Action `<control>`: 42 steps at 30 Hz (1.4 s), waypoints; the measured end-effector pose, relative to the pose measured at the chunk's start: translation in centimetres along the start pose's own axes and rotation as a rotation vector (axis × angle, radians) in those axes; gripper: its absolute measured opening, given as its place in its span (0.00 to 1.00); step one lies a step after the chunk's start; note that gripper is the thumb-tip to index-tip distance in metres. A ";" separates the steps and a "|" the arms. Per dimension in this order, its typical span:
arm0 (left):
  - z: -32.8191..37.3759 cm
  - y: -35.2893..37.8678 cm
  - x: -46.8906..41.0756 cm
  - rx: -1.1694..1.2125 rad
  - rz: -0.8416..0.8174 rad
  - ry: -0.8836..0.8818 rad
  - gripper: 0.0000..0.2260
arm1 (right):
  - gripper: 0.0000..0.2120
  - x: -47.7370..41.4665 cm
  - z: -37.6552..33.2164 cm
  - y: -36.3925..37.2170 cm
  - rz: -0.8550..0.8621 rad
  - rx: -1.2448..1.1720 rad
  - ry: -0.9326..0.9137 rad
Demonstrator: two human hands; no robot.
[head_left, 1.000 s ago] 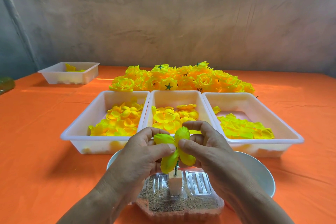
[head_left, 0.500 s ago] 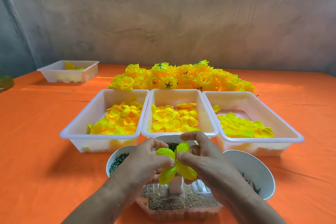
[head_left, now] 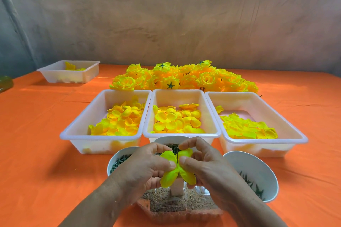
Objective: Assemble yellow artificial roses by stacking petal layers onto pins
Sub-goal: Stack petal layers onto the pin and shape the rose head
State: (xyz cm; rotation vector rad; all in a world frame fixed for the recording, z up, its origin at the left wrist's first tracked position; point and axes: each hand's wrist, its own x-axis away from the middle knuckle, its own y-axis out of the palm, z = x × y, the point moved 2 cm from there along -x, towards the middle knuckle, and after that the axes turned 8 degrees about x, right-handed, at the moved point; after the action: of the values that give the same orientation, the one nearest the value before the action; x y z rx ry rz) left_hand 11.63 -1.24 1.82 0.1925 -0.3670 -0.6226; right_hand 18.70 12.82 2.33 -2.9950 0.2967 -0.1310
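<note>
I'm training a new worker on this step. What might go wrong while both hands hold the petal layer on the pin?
The pin could prick a fingertip, since the left hand and right hand pinch the petal layer right beside it. Uneven pressure might tear the layer or tip the small block holding the pin.

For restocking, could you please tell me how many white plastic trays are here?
4 white rectangular plastic trays: left tray, middle tray and right tray side by side mid-table; fourth tray alone, far left. None looks hidden.
</note>
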 end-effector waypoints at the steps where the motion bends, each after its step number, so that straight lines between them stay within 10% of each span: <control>1: 0.0 0.0 0.0 0.007 -0.003 -0.001 0.14 | 0.07 0.0 0.1 0.0 0.002 -0.006 0.005; 21: -0.3 0.0 -0.2 0.098 -0.012 -0.057 0.14 | 0.08 0.0 1.3 0.5 0.022 -0.189 0.061; 37: -0.2 -0.5 0.1 -0.135 0.004 -0.078 0.13 | 0.07 -0.1 2.0 -0.4 0.098 0.158 0.064; 42: 1.0 -1.6 0.5 -0.463 0.077 0.177 0.24 | 0.03 -0.4 2.0 -2.2 0.120 0.296 0.070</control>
State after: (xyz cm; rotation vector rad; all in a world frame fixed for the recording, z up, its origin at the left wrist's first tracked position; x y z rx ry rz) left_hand 10.79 -2.86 2.44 -0.2082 -0.0528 -0.5937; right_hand 18.95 15.28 0.59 -2.6758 0.4233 -0.2445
